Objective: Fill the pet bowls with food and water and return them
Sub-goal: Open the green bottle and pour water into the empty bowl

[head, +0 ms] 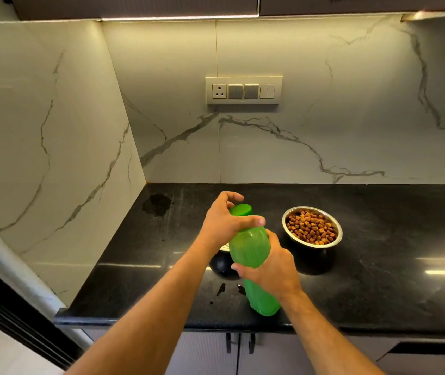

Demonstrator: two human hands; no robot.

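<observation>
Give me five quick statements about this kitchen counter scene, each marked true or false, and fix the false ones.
1. The steel bowl on the right holds brown kibble. True.
2. The right hand grips the green bottle around its body. True.
3. The green cap lies on the black countertop. False: it sits on the bottle's neck, with the left hand curled around it.
4. The bottle is lying flat. False: it is held tilted over the counter.
5. The second bowl is in full view. False: the left arm and the bottle hide most of it.
</observation>
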